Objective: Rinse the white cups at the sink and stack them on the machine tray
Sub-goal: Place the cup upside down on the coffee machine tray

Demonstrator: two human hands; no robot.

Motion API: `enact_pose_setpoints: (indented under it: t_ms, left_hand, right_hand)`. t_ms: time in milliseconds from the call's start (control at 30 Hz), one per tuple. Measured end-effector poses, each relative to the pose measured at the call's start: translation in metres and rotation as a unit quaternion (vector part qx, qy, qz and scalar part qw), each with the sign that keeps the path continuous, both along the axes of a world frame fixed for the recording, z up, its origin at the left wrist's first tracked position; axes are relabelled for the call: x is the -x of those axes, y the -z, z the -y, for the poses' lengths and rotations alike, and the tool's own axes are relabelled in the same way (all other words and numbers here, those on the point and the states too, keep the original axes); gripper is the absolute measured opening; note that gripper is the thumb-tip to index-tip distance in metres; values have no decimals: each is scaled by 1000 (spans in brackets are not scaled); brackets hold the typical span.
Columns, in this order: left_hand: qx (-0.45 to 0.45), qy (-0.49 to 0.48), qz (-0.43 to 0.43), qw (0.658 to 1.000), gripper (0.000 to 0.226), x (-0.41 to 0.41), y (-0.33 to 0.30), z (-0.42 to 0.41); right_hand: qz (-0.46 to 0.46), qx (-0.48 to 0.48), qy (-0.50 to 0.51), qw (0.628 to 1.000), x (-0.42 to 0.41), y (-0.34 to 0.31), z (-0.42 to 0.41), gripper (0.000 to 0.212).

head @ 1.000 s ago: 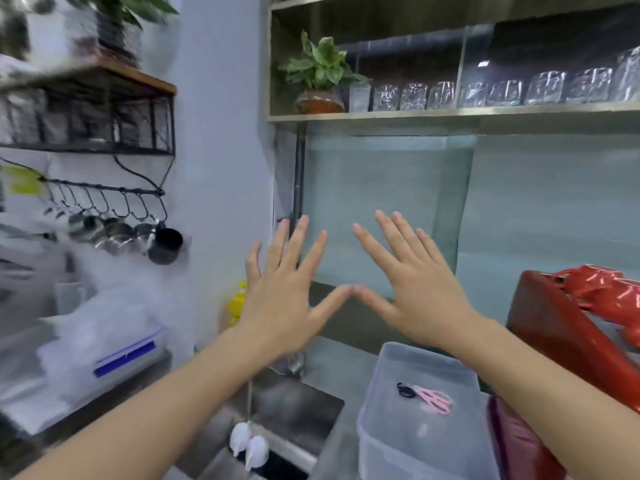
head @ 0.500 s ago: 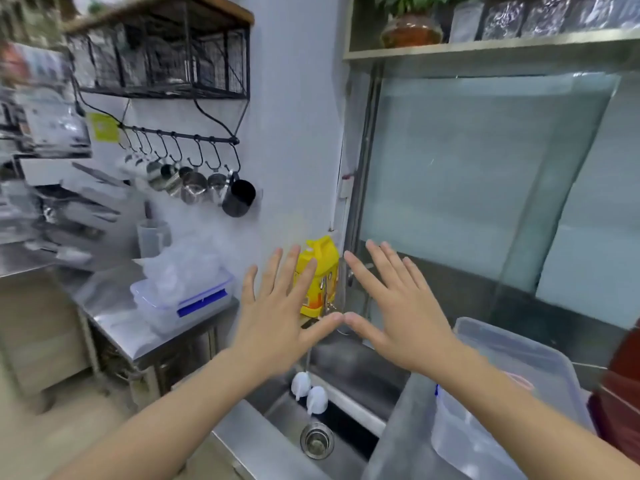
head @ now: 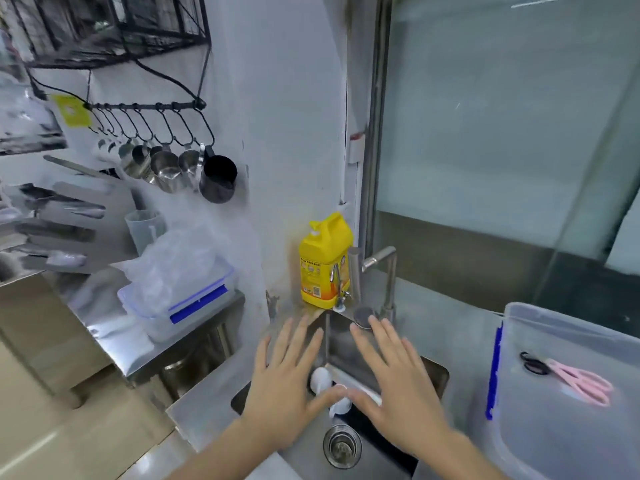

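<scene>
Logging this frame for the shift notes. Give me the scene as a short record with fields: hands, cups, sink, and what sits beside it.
left hand: open, fingers spread, above the sink, holding nothing
right hand: open, fingers spread, holding nothing
white cups: two, in the sink, partly hidden by the thumbs
sink: steel, drain strainer visible
faucet: no water seen running
yellow detergent bottle: at the sink's back corner
clear plastic bin: right of the sink, pink scissors lying on it

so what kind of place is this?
Likely a cafe or drinks-shop back counter: a stainless sink with faucet, metal milk pitchers hanging on wall hooks, and a yellow detergent jug beside the sink.
</scene>
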State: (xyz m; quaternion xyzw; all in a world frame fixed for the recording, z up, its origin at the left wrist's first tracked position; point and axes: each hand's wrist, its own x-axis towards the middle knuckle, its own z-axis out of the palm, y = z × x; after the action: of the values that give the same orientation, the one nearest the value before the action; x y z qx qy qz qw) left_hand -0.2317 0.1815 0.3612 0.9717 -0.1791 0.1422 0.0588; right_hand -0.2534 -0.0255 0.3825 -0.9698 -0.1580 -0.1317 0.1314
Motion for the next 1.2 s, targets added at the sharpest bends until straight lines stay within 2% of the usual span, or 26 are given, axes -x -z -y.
enact_pose_setpoints:
  t_ms: [267,467,667,767,900,1067,1200]
  left_hand:
    - [-37,20,-93,995,86,-32,71,9]
    - [-30,32,-154,987,83,-53,107,11]
    - [-29,38,-230,972,89,-87,145,-1]
    - [-31,64,-251,965,91,-112,168,-12]
    - [-16,106,-272,956,92,-144,199,-23]
    - [34,106,-325,939,96,-179,238,-38]
    - [40,92,-377,921,96,-203,263,-44]
  right_hand:
    - [-110,-13,10,994,-27,69,8,75]
    - [-155,-10,26,988,-50,101,5,88]
    - [-228,-25,69,971,-76,134,-10,83]
    - [-248,-29,102,963,-89,152,-25,89]
    - [-286,-54,156,944,-106,180,-40,90]
    - [-336,-89,216,913,-134,220,-64,93]
    - [-346,-126,266,891,-153,248,-78,108]
